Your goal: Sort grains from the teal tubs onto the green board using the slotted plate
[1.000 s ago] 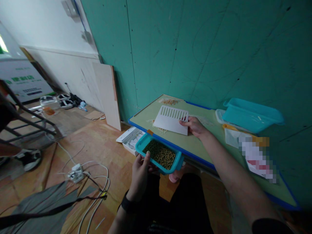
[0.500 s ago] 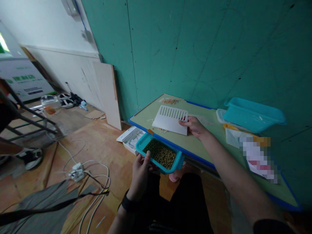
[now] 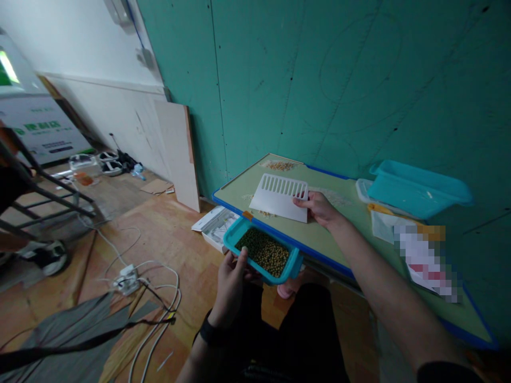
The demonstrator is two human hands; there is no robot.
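Against a green wall (image 3: 275, 69) stands our table (image 3: 315, 238) — our right hand (image 3: 318, 206) pinches a slotted white panel (image 3: 275, 203), our left hand (image 3: 229, 276) grips a blue bin (image 3: 296, 261) of beans (image 3: 273, 257).

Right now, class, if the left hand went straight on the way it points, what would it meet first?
The left hand grips the turquoise container of beans. Straight ahead, that container would probably meet the table's blue edge first, though depth is unclear: it may sit low enough to pass underneath.
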